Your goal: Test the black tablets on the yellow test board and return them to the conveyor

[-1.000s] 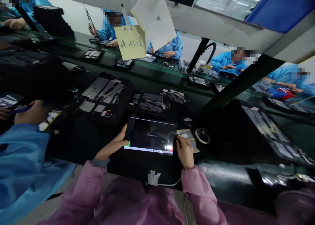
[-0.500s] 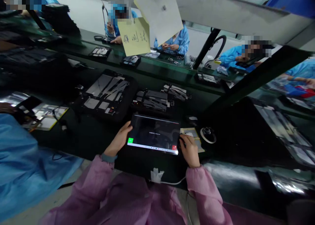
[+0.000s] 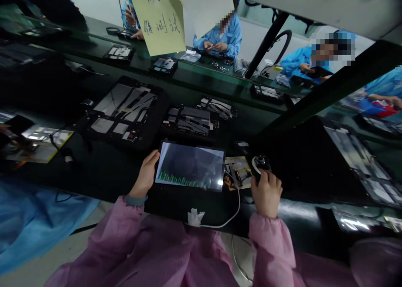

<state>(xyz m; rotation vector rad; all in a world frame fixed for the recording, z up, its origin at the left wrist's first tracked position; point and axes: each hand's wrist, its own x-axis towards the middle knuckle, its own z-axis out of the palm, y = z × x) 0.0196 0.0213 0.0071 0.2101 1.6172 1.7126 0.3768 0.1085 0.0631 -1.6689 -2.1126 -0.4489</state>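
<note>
A dark tablet (image 3: pixel 190 166) lies on the black bench in front of me, its screen lit with a row of green bars along the bottom. My left hand (image 3: pixel 145 175) grips its left edge, fingers curled round it. To the right of the tablet, my right hand (image 3: pixel 266 190) is closed over a small round white-rimmed object (image 3: pixel 259 162). A white cable (image 3: pixel 228 213) runs from the tablet's right side down towards me. A yellowish card with small parts (image 3: pixel 237 172) lies between tablet and round object.
Black trays of tablet parts (image 3: pixel 125 115) (image 3: pixel 190 121) sit beyond the tablet. A yellow handwritten note (image 3: pixel 158 21) and a white sheet hang overhead. Several people in blue coats work across a green conveyor (image 3: pixel 204 80). A blue sleeve (image 3: pixel 28 220) is at my left. A black frame bar (image 3: pixel 317 96) slants right.
My right hand left the tablet's right edge and moved right onto the round object. The screen changed from a dark view with green and red corner marks to green bars.
</note>
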